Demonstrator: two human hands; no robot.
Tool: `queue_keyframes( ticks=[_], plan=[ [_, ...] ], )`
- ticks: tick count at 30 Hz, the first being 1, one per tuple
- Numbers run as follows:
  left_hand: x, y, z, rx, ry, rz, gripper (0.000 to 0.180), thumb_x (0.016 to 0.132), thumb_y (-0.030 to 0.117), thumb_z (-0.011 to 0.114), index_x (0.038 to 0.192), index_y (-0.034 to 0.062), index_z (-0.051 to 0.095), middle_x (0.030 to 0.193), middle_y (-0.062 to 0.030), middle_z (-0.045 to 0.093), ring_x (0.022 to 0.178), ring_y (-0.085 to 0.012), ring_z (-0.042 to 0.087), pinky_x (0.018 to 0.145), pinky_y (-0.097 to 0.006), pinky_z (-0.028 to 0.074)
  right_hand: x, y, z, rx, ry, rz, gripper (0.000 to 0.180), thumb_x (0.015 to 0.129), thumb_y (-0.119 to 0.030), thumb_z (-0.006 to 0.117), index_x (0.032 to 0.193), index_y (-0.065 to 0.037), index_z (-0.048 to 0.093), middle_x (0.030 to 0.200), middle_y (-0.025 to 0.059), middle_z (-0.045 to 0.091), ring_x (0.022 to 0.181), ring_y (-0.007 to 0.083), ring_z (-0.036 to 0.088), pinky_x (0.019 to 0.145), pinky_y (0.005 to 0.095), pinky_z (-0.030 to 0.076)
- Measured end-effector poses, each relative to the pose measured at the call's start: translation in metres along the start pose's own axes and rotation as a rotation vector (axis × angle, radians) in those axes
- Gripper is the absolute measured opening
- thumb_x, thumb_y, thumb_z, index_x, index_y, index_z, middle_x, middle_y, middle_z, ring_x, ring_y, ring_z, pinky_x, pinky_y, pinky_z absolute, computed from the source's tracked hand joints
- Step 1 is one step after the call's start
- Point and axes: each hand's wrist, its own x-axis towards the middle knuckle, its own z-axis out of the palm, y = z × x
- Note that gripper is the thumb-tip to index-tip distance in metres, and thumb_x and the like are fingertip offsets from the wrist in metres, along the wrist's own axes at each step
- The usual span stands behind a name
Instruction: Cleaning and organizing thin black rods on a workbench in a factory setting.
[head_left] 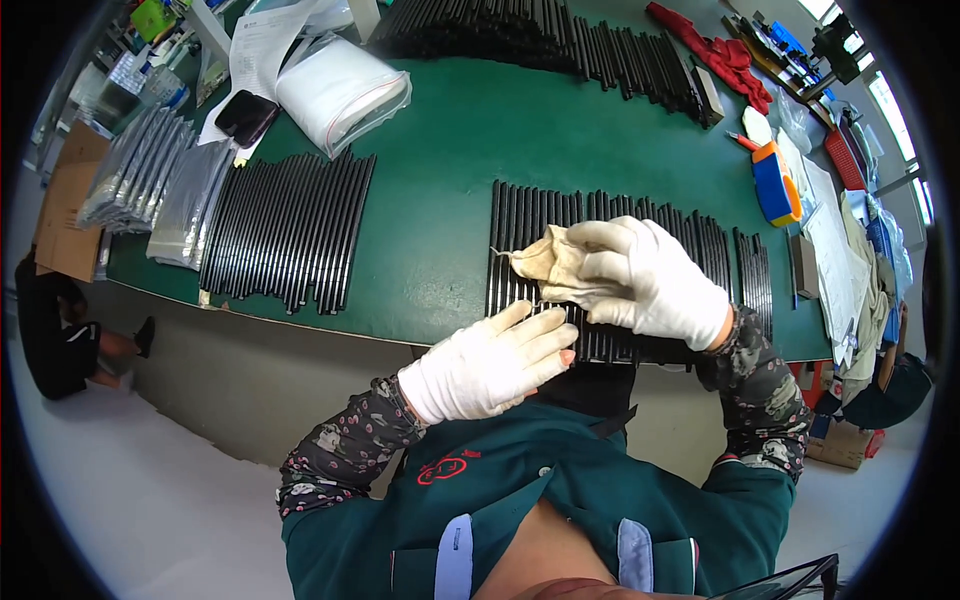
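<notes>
A row of thin black rods (pixel 690 235) lies side by side near the table's front edge. My right hand (pixel 650 275), in a white glove, grips a crumpled cream cloth (pixel 545 262) and presses it on the left part of this row. My left hand (pixel 490 365), also gloved in white with a bare fingertip showing, lies flat with fingers stretched over the near ends of the rods. Whether it touches them I cannot tell. To the left, a second row of black rods (pixel 290 230) rests on the green table (pixel 430 200).
Many more black rods (pixel 480 30) are piled along the back. Clear plastic bags (pixel 140 175), a white bagged packet (pixel 340 90) and a phone (pixel 246 118) sit at the left. An orange and blue tape dispenser (pixel 776 185) and a red cloth (pixel 715 55) are at the right.
</notes>
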Motion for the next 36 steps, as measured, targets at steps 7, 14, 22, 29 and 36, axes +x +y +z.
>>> queue_keyframes(
  ticks=[7, 14, 22, 29, 36],
  plan=[
    [0.003, 0.002, 0.002, -0.011, 0.062, -0.021, 0.034, 0.076, 0.016, 0.063, 0.107, 0.0027, 0.059, 0.116, -0.0118, 0.058, 0.114, -0.0274, 0.055, 0.096, -0.039, 0.046, 0.001, -0.002, 0.024, -0.119, 0.064, -0.049, 0.042, 0.067, -0.013, 0.077, 0.105, -0.009, 0.060, 0.104, 0.0077, 0.058, 0.085, 0.0269, 0.056, 0.075, 0.0385, 0.045],
    [-0.002, 0.004, 0.015, 0.079, 0.189, -0.051, 0.024, 0.085, 0.016, 0.054, 0.105, 0.0043, 0.061, 0.115, -0.0098, 0.060, 0.110, -0.0262, 0.059, 0.095, -0.036, 0.048, 0.032, -0.008, 0.018, 0.046, 0.149, -0.244, 0.018, 0.068, -0.008, 0.066, 0.082, -0.007, 0.056, 0.081, 0.0075, 0.056, 0.074, 0.0259, 0.056, 0.061, 0.0371, 0.046],
    [-0.003, 0.005, 0.015, 0.081, 0.134, -0.035, 0.028, 0.084, 0.012, 0.059, 0.111, 0.0078, 0.061, 0.122, -0.0077, 0.061, 0.112, -0.0247, 0.059, 0.093, -0.037, 0.050, 0.077, 0.062, 0.033, -0.125, 0.280, -0.077, 0.020, 0.073, -0.005, 0.067, 0.091, -0.006, 0.059, 0.084, 0.0088, 0.058, 0.078, 0.0279, 0.057, 0.069, 0.0376, 0.049],
    [-0.008, 0.006, 0.013, 0.075, 0.092, -0.056, 0.032, 0.085, 0.014, 0.057, 0.116, 0.0069, 0.057, 0.123, -0.0087, 0.060, 0.113, -0.0256, 0.058, 0.093, -0.037, 0.050, 0.084, 0.026, 0.051, 0.070, 0.175, -0.387, 0.013, 0.075, -0.007, 0.067, 0.081, -0.010, 0.056, 0.081, 0.0065, 0.056, 0.074, 0.0237, 0.057, 0.065, 0.0355, 0.048],
    [-0.016, 0.008, 0.024, 0.006, 0.083, -0.105, 0.028, 0.084, 0.014, 0.059, 0.112, 0.0049, 0.058, 0.120, -0.0097, 0.061, 0.112, -0.0263, 0.058, 0.094, -0.038, 0.049, 0.080, 0.003, 0.056, 0.125, -0.044, -0.491, 0.016, 0.073, -0.006, 0.067, 0.085, -0.010, 0.058, 0.081, 0.0060, 0.059, 0.074, 0.0236, 0.059, 0.064, 0.0368, 0.051]
  ],
)
